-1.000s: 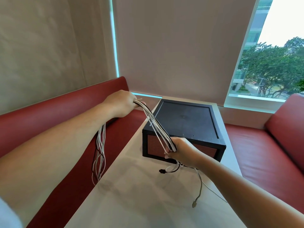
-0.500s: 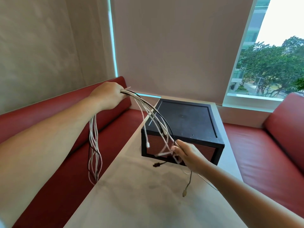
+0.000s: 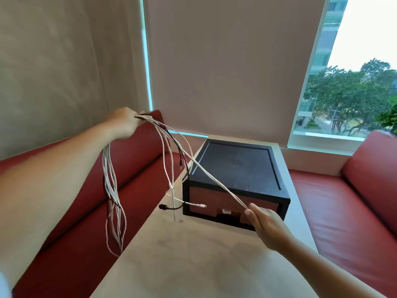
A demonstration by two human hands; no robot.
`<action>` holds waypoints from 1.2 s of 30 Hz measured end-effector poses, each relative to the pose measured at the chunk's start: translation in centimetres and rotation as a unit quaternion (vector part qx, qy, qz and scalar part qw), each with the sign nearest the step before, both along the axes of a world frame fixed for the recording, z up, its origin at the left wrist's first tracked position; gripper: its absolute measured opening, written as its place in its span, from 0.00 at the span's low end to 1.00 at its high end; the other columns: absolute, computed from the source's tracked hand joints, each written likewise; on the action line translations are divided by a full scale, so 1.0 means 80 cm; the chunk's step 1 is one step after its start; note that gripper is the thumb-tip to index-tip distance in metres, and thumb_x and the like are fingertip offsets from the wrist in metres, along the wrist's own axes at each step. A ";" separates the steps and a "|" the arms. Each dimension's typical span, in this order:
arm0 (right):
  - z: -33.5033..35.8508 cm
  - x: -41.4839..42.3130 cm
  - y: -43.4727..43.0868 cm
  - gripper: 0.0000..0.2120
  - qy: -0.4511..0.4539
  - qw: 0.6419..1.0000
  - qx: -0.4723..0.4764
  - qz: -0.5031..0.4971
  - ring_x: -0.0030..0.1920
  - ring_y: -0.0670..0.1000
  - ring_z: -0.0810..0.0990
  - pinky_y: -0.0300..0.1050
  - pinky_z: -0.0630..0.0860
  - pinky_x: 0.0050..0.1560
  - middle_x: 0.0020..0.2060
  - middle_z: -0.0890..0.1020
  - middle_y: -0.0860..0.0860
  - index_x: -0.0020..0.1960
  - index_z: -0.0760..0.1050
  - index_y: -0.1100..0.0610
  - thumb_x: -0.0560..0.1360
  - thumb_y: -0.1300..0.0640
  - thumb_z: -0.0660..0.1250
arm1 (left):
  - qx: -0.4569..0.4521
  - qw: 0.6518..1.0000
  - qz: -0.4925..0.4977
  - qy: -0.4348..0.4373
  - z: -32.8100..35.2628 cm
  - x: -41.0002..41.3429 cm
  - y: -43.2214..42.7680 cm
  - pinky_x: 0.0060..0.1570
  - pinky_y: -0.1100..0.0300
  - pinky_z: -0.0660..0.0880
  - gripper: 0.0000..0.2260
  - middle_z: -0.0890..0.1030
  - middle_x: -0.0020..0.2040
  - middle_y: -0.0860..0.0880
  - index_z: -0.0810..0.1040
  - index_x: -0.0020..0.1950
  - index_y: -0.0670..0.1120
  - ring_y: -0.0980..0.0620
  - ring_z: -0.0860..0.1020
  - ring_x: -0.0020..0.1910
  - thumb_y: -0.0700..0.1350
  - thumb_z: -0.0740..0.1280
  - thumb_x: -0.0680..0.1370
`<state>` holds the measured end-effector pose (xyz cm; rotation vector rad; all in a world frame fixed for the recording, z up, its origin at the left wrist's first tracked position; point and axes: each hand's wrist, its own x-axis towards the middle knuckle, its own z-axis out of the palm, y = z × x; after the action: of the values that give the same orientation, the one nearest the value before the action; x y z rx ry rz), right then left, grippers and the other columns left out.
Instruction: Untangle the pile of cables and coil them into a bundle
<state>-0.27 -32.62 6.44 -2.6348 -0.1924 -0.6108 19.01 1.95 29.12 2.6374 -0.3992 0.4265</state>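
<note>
I'm at the untangling step. My left hand [image 3: 123, 123] has its fingers clamped round the cables [image 3: 110, 190], which hang beside the bench [image 3: 193, 265]. My right hand [image 3: 267, 226] pinches one white cable [image 3: 214, 181] pulled out taut. Next, I'd judge, the dangling ends need gathering before I coil.

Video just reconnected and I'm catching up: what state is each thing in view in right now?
left hand, raised, grips the cable bunch.
cable bunch, uncoiled; loops hang below the left hand, loose ends dangle over the table.
white cable, stretched from left hand to right hand.
right hand, pinches the white cable's end.
black cable, dangling, plug free.
black box, resting on the table, untouched.
</note>
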 end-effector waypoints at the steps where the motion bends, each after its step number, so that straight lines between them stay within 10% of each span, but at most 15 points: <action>1: -0.003 -0.005 -0.008 0.23 -0.007 1.000 -0.004 -0.008 0.29 0.47 0.70 0.44 0.67 0.32 0.27 0.70 0.43 0.36 0.60 0.44 0.77 0.31 0.38 | -0.002 1.000 0.010 -0.005 0.007 0.004 0.009 0.40 0.55 0.64 0.21 0.77 0.43 0.36 0.79 0.45 0.37 0.40 0.73 0.42 0.55 0.61 0.81; 7: -0.047 -0.018 -0.066 0.28 0.059 0.989 -0.043 -0.127 0.28 0.51 0.70 0.49 0.70 0.33 0.26 0.71 0.47 0.38 0.60 0.47 0.73 0.28 0.32 | 0.021 0.997 0.056 -0.058 0.037 0.015 0.033 0.46 0.49 0.69 0.24 0.78 0.55 0.29 0.79 0.53 0.32 0.30 0.76 0.54 0.52 0.56 0.84; 19: -0.092 -0.009 -0.106 0.19 0.346 0.885 -0.189 -0.248 0.63 0.54 0.72 0.47 0.73 0.56 0.62 0.76 0.47 0.66 0.68 0.41 0.81 0.56 0.48 | 0.014 0.995 0.069 -0.063 0.056 0.003 0.024 0.47 0.48 0.70 0.26 0.78 0.54 0.28 0.78 0.51 0.30 0.30 0.75 0.53 0.51 0.52 0.85; 22: -0.096 -0.001 -0.109 0.16 0.359 0.879 -0.212 -0.231 0.61 0.56 0.73 0.48 0.72 0.55 0.58 0.75 0.50 0.61 0.70 0.48 0.78 0.57 0.50 | 0.013 0.995 0.076 -0.064 0.057 0.002 0.024 0.43 0.52 0.67 0.26 0.78 0.53 0.30 0.79 0.51 0.32 0.34 0.75 0.48 0.53 0.52 0.85; 27: -0.034 0.029 -0.043 0.20 0.337 0.918 -0.099 -0.184 0.57 0.56 0.73 0.44 0.69 0.52 0.57 0.73 0.52 0.60 0.69 0.51 0.70 0.62 0.56 | 0.014 0.997 0.065 -0.050 0.058 -0.005 0.008 0.43 0.54 0.66 0.26 0.79 0.52 0.32 0.79 0.50 0.35 0.36 0.75 0.47 0.55 0.53 0.84; 31: 0.051 0.038 0.048 0.09 0.070 0.982 0.132 -0.112 0.43 0.50 0.77 0.38 0.72 0.43 0.41 0.78 0.45 0.40 0.73 0.47 0.75 0.61 0.63 | 0.024 0.997 0.044 -0.050 0.057 -0.012 -0.015 0.41 0.54 0.66 0.23 0.77 0.44 0.38 0.79 0.47 0.37 0.40 0.72 0.42 0.56 0.57 0.83; 36: 0.130 0.048 0.165 0.09 0.077 0.917 0.388 0.043 0.36 0.44 0.79 0.41 0.77 0.42 0.35 0.82 0.49 0.44 0.82 0.53 0.78 0.51 0.65 | 0.028 0.998 0.018 -0.054 0.057 -0.026 -0.038 0.40 0.54 0.66 0.23 0.79 0.47 0.36 0.79 0.49 0.37 0.38 0.75 0.44 0.56 0.56 0.83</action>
<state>3.57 -19.39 16.82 -1.8759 -0.0052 -0.3433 16.90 -1.11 33.69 2.6878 -0.4044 0.5799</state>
